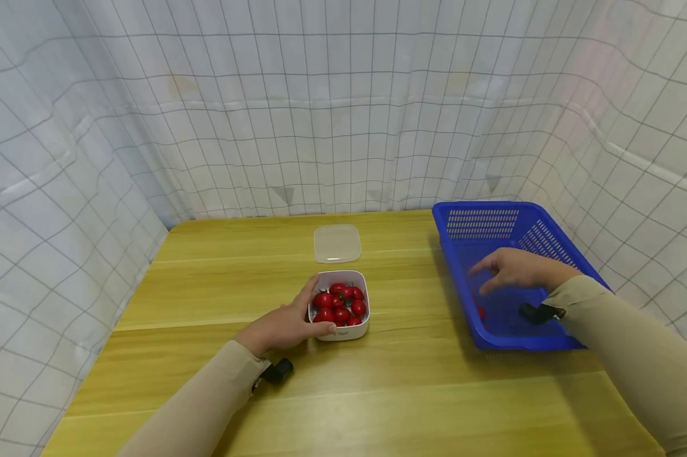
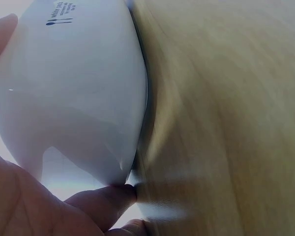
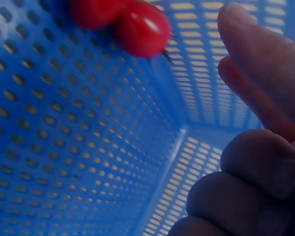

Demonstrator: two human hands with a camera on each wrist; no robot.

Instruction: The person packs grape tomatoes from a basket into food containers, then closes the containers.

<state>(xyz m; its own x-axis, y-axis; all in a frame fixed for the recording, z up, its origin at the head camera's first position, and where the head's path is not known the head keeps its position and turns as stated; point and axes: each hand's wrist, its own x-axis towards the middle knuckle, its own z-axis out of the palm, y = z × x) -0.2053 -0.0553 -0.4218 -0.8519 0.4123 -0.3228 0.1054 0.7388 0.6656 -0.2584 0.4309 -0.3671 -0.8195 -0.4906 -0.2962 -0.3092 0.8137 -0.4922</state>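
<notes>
Near the middle of the table (image 1: 206, 381), a little toward its front edge, the left hand (image 1: 283, 327) cups the white container (image 1: 340, 333), thumb and fingers curled against its near-left wall, apparently to steady it. It is brimful of small, glossy red cherry tomatoes (image 1: 340, 303); its clear lid (image 1: 337, 243) lies apart toward the back edge. At the right edge sits the blue basket (image 1: 491, 222), where the right hand (image 1: 517, 270) hovers with fingers loosely spread and holding nothing. Two tomatoes (image 3: 123, 22) rest touching each other on the perforated floor against the basket's near-left wall, which keeps them from rolling.
</notes>
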